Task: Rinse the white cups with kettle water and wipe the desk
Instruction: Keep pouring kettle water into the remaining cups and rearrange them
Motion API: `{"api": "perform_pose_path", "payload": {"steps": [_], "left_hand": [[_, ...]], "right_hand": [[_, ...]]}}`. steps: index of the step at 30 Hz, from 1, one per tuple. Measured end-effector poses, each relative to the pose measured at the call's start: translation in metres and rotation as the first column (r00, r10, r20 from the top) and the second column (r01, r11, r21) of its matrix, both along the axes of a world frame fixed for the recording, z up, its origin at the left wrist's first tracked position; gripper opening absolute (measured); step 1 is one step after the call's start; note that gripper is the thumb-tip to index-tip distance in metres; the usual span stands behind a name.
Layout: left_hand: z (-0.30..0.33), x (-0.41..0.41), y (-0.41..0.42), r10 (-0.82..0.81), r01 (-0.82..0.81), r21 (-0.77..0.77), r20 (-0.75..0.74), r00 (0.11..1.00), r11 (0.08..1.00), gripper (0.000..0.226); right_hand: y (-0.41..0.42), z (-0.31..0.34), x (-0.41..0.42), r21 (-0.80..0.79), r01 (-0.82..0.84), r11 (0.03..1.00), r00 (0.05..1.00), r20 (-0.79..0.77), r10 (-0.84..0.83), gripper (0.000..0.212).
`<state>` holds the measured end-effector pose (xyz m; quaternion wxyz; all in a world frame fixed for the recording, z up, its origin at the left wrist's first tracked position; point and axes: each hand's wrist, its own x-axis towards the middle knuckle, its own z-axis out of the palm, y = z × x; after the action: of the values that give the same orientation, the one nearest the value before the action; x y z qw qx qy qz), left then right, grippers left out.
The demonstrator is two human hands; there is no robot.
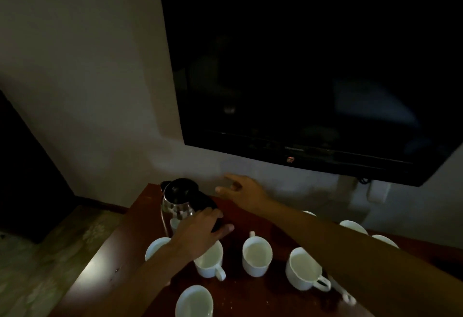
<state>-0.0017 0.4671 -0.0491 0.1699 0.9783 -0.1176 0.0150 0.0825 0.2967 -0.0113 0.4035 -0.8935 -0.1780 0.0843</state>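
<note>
So we had our left hand [200,231] wrapped around the black handle of the kettle [180,199], fingers curled over it and thumb poking out to the right, while the steel body sat near the back-left corner of the desk [120,249]. Our right hand [240,191] was stretched out past the kettle toward the wall [100,91], fingers spread and relaxed, gripping nothing, hovering just right of the lid. The white cups were scattered all over: one [156,246] peeking out left of our left wrist close to the desk's left edge, one [210,264] partly under that same hand, a middle cup [256,254] with its handle pointing back, another [304,270] to its right with the handle toward our right forearm, and one [194,301] cut off by the bottom of the frame. A few more rims [353,226] showed behind the right arm along the wall side. Open wood was mostly the glossy strip down the left edge and the patch between the kettle and the middle cup. Past that left edge the floor [37,266] dropped away, and the dark TV [300,66] hung right above the back of the desk.
</note>
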Motion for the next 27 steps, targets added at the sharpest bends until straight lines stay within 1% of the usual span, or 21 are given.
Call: {"api": "perform_pose_path", "payload": {"steps": [2, 5, 7, 9, 11, 13, 15, 17, 20, 21, 23, 25, 26, 27], "left_hand": [[0.018, -0.004, -0.017, -0.036, 0.036, 0.010, 0.023, 0.999, 0.999, 0.106], [0.041, -0.008, -0.054, -0.070, 0.072, -0.031, 0.072, 0.995, 0.997, 0.118], [0.053, -0.009, -0.091, -0.128, 0.130, -0.019, 0.093, 0.987, 0.991, 0.120], [0.060, -0.013, -0.137, -0.197, 0.201, -0.028, 0.106, 0.975, 0.979, 0.113], [0.064, -0.020, -0.180, -0.251, 0.258, -0.054, 0.110, 0.962, 0.965, 0.101], [0.068, -0.031, -0.227, -0.306, 0.312, -0.061, 0.088, 0.948, 0.948, 0.091], [0.070, -0.044, -0.272, -0.353, 0.357, -0.057, 0.069, 0.933, 0.932, 0.084], [0.074, -0.056, -0.319, -0.388, 0.392, -0.046, 0.077, 0.918, 0.919, 0.083], [0.079, -0.071, -0.384, -0.432, 0.435, -0.060, 0.053, 0.900, 0.899, 0.095], [0.078, -0.076, -0.406, -0.450, 0.451, -0.048, 0.039, 0.892, 0.891, 0.092], [0.075, -0.086, -0.448, -0.476, 0.476, -0.013, 0.015, 0.879, 0.879, 0.078], [0.069, -0.092, -0.482, -0.489, 0.489, -0.005, -0.004, 0.872, 0.872, 0.068], [0.066, -0.096, -0.498, -0.497, 0.497, -0.002, -0.025, 0.867, 0.868, 0.069], [0.062, -0.098, -0.511, -0.502, 0.503, 0.006, -0.044, 0.864, 0.864, 0.075]], "right_hand": [[-0.031, 0.012, -0.008, 0.016, 0.050, 0.999, 0.999, 0.013, -0.050, 0.067], [-0.077, 0.028, -0.024, 0.010, 0.134, 0.991, 0.989, 0.059, -0.134, 0.061], [-0.114, 0.035, -0.038, 0.006, 0.188, 0.982, 0.980, 0.073, -0.187, 0.059], [-0.158, 0.039, -0.053, 0.019, 0.239, 0.971, 0.968, 0.079, -0.240, 0.057], [-0.203, 0.044, -0.071, 0.014, 0.290, 0.957, 0.953, 0.089, -0.290, 0.057], [-0.256, 0.047, -0.094, 0.023, 0.348, 0.937, 0.935, 0.069, -0.349, 0.056], [-0.308, 0.049, -0.119, 0.015, 0.417, 0.909, 0.905, 0.080, -0.417, 0.051], [-0.364, 0.050, -0.142, -0.032, 0.474, 0.880, 0.877, 0.103, -0.469, 0.052], [-0.442, 0.052, -0.178, -0.090, 0.562, 0.822, 0.826, 0.111, -0.552, 0.061], [-0.468, 0.050, -0.191, -0.105, 0.583, 0.806, 0.812, 0.118, -0.572, 0.063], [-0.511, 0.047, -0.213, -0.119, 0.604, 0.788, 0.796, 0.130, -0.591, 0.067], [-0.546, 0.042, -0.228, -0.143, 0.639, 0.756, 0.769, 0.138, -0.624, 0.064], [-0.561, 0.039, -0.235, -0.155, 0.655, 0.739, 0.755, 0.140, -0.640, 0.063], [-0.574, 0.035, -0.240, -0.160, 0.665, 0.730, 0.747, 0.138, -0.650, 0.063]]}}
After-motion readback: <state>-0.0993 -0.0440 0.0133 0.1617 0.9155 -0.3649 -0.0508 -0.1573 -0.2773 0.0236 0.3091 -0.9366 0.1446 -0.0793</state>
